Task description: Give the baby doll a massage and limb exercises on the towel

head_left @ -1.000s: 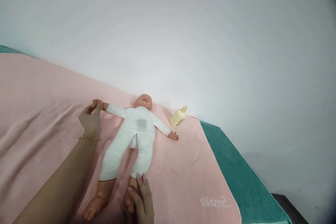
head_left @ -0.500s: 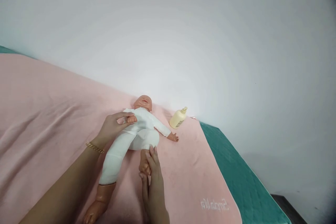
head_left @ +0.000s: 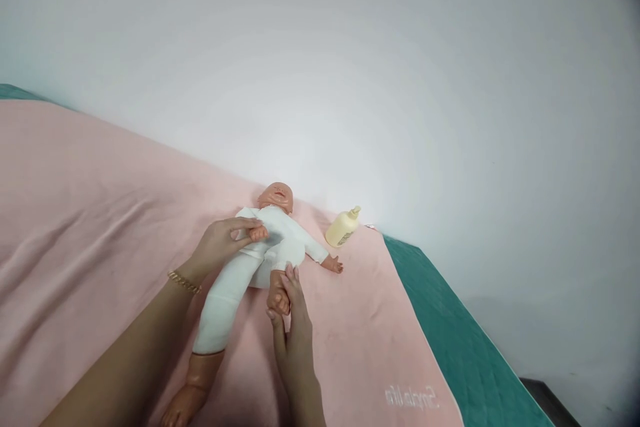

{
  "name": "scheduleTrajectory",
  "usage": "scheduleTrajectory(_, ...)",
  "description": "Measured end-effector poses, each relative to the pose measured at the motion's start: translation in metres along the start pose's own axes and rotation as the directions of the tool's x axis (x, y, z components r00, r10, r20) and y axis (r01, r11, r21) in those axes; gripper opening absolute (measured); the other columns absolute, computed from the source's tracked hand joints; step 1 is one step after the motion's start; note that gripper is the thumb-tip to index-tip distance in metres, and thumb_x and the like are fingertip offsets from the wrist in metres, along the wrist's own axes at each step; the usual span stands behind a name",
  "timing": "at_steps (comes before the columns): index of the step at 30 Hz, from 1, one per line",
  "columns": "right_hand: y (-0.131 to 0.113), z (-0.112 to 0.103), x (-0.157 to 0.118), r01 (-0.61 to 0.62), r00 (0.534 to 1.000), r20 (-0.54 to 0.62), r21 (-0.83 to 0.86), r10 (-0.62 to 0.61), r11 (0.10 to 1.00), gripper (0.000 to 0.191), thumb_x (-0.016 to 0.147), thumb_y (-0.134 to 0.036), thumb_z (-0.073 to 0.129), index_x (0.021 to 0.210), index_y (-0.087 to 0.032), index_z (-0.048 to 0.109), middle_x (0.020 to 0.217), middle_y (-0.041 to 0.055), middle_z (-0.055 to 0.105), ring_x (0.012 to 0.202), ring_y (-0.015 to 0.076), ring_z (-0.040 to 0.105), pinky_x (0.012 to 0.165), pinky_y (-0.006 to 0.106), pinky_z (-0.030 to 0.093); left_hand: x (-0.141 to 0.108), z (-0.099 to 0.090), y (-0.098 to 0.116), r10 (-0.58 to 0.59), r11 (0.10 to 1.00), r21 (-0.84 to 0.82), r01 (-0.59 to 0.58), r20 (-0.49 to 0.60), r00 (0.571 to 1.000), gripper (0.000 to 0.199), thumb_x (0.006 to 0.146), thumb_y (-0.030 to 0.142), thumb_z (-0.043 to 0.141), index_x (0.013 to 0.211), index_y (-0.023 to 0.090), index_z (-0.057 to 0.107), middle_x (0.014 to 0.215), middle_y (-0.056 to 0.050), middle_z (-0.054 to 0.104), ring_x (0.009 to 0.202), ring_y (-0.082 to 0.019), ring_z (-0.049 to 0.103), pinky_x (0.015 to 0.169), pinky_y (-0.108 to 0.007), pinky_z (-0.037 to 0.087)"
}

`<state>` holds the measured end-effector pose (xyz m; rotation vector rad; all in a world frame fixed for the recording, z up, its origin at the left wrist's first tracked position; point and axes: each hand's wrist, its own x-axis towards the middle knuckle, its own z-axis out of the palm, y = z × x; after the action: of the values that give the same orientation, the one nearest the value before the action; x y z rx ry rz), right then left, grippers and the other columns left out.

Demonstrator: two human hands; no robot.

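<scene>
A baby doll (head_left: 287,237) with a white cloth body lies on its back on a pink blanket (head_left: 360,320), head toward the wall. My left hand (head_left: 217,247), with a gold bracelet (head_left: 184,281) on its wrist, pinches the doll's hand (head_left: 259,233) over its chest. My right hand (head_left: 295,323) is closed around the doll's bent foot (head_left: 279,299), thumb below and fingers along its side. The doll's other leg (head_left: 220,313) stretches toward me, and its other arm (head_left: 317,251) lies out to the right.
A pale yellow pump bottle (head_left: 343,227) stands on the blanket beside the doll's outstretched arm. Behind runs a white wall (head_left: 320,80). Green quilted fabric (head_left: 450,320) shows past the blanket's right edge, with a dark corner (head_left: 547,400) of something beyond it.
My right hand has pushed the doll's foot up a little toward its belly, bending the leg more. My left hand has moved the doll's hand slightly rightward across its chest.
</scene>
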<state>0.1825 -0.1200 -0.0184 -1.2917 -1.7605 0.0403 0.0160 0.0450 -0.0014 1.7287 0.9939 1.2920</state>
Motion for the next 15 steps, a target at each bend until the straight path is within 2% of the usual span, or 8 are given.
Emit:
scheduleTrajectory(2,-0.003,-0.004,-0.010,0.022,1.000,0.000,-0.014,-0.022,1.000,0.053,0.092,-0.013,0.049,0.144,-0.024,0.041,0.151,0.0095,0.041,0.140,0.0244,0.035,0.109,0.045,0.043,0.000,-0.002,0.004,-0.067,0.992,-0.116,0.054,-0.108,0.992,0.030,0.071,0.044,0.074,0.095,0.026,0.077,0.105,-0.005,0.075,0.103,-0.025,0.067,0.096,-0.035,0.050)
scheduleTrajectory(5,-0.010,-0.011,-0.029,0.024,1.000,0.019,-0.043,-0.023,0.999,0.051,0.092,-0.014,0.048,0.143,-0.023,0.042,0.150,0.0099,0.042,0.139,0.0248,0.038,0.107,0.043,0.044,0.003,-0.008,0.008,-0.178,0.951,-0.296,0.093,-0.275,0.945,0.022,0.068,0.031,0.078,0.088,0.021,0.076,0.098,-0.004,0.075,0.099,-0.022,0.067,0.095,-0.033,0.050)
scheduleTrajectory(7,-0.014,-0.013,-0.043,0.031,0.999,0.017,-0.063,-0.030,0.998,0.048,0.094,-0.018,0.047,0.142,-0.022,0.043,0.149,0.0106,0.043,0.137,0.0246,0.040,0.105,0.040,0.046,0.007,-0.013,0.005,-0.259,0.917,-0.387,0.102,-0.379,0.888,0.023,0.068,0.025,0.077,0.089,0.018,0.074,0.098,-0.005,0.073,0.098,-0.021,0.066,0.094,-0.033,0.050)
scheduleTrajectory(10,-0.014,-0.009,-0.066,0.088,0.996,0.004,-0.081,-0.088,0.993,0.043,0.096,-0.025,0.046,0.139,-0.021,0.047,0.146,0.0115,0.046,0.134,0.0244,0.044,0.101,0.037,0.049,0.013,-0.022,-0.008,-0.383,0.858,-0.504,0.096,-0.504,0.774,0.029,0.073,0.022,0.074,0.100,0.015,0.070,0.104,-0.007,0.071,0.098,-0.017,0.064,0.096,-0.033,0.049)
scheduleTrajectory(13,-0.005,0.001,-0.089,0.126,0.992,0.039,-0.102,-0.123,0.987,0.041,0.096,-0.029,0.048,0.136,-0.021,0.050,0.142,0.0121,0.051,0.133,0.0254,0.046,0.101,0.038,0.050,0.016,-0.029,-0.023,-0.533,0.741,-0.665,0.092,-0.499,0.683,0.017,0.081,0.019,0.069,0.097,0.014,0.066,0.101,-0.005,0.068,0.092,-0.012,0.064,0.097,-0.031,0.048)
scheduleTrajectory(15,0.005,0.011,-0.105,0.087,0.996,-0.009,-0.127,-0.089,0.988,0.040,0.095,-0.028,0.050,0.135,-0.023,0.053,0.140,0.0106,0.054,0.133,0.0254,0.046,0.102,0.039,0.049,0.017,-0.033,-0.029,-0.629,0.642,-0.760,0.100,-0.447,0.636,0.006,0.086,0.015,0.064,0.092,0.014,0.064,0.092,-0.003,0.067,0.086,-0.009,0.064,0.095,-0.030,0.049)
